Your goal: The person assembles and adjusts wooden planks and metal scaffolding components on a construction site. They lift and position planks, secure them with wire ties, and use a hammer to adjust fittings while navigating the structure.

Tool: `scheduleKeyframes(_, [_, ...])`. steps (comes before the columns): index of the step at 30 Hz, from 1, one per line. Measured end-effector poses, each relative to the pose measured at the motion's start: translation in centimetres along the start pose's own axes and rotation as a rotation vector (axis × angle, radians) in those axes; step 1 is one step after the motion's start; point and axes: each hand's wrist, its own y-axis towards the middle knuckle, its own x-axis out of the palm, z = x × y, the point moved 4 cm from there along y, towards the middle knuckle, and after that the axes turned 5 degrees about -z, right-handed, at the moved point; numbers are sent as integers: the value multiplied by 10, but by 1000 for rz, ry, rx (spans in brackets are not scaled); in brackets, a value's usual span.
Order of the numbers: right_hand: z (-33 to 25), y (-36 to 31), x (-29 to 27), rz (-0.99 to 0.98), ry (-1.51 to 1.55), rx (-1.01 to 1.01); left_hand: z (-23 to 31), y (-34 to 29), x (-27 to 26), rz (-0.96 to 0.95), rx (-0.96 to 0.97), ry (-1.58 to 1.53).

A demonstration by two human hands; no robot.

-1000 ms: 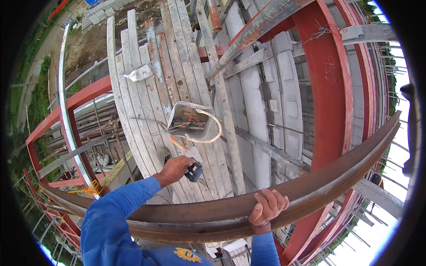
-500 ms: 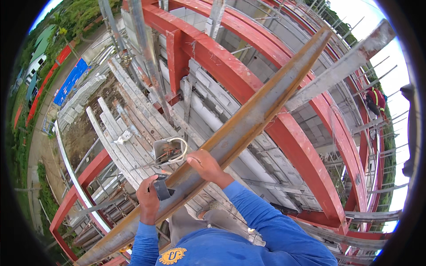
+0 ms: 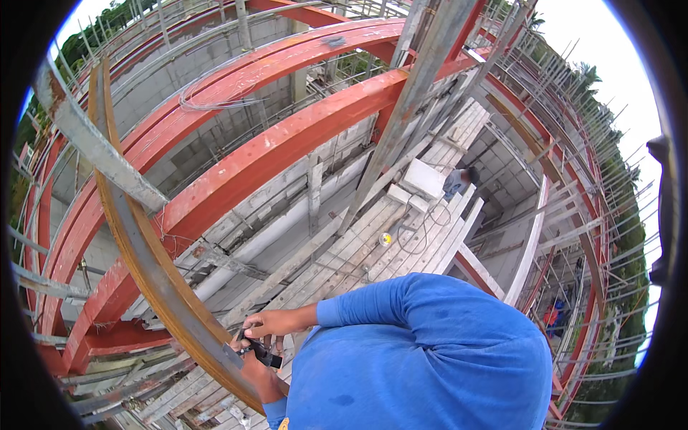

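Low in the frame, left of centre, the right hand closes its fingers on a small dark tool pressed to the lower end of a long curved rusty steel bar, which arcs up to the upper left. The left hand sits just beneath, wrapped around the same tool and touching the bar's edge. Red steel beams and a plank walkway lie behind, with another person crouched on the planks at centre right.

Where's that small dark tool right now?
In the head view it sits low and left of centre: the small dark tool is between both hands, against the curved rusty steel bar, above the wooden scaffold planks.
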Motion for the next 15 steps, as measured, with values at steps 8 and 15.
scheduleKeyframes(8, [9, -81, -9, 409, 109, -213, -37, 63, 24, -536, -38, 384])
scheduleKeyframes(15, [66, -111, -28, 746, 248, -272, -49, 58, 93, -972, 76, 452])
